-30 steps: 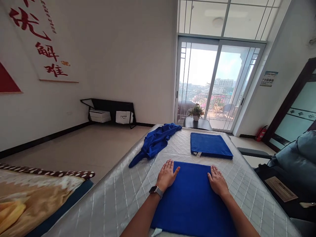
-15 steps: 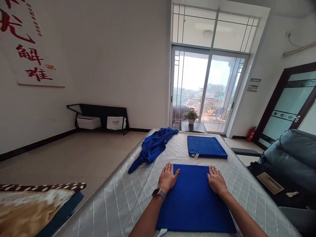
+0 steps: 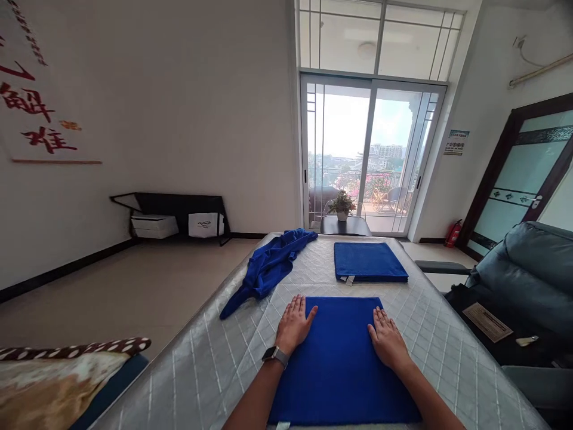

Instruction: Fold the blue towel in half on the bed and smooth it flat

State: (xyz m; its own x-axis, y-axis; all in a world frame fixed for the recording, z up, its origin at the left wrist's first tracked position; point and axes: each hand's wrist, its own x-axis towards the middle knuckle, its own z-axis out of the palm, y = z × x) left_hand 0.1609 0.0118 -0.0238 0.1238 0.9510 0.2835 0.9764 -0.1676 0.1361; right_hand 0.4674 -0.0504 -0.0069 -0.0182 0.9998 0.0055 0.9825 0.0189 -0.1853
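Observation:
A blue cloth (image 3: 342, 364) lies flat in front of me, spread as a near-square with a white tag at its lower left corner. My left hand (image 3: 295, 322) rests flat on its upper left edge, fingers stretched out, a watch on the wrist. On the right edge lies my right hand (image 3: 387, 337), also flat with its fingers extended. Beyond them sits a folded stack of blue cloth (image 3: 370, 260) with white tags at its front edge. A crumpled blue cloth (image 3: 271, 263) trails along the left side.
All the cloths lie on a silver-grey quilted mattress (image 3: 206, 364). A patterned blanket (image 3: 58, 382) is at the lower left, a dark armchair (image 3: 528, 280) at the right. Past the far edge stands a small table (image 3: 345, 226) with a potted plant (image 3: 342, 206), before sliding glass doors.
My right hand has slid a little down along the cloth's right edge. My left hand stays at the upper left edge. The view has shifted slightly to the right.

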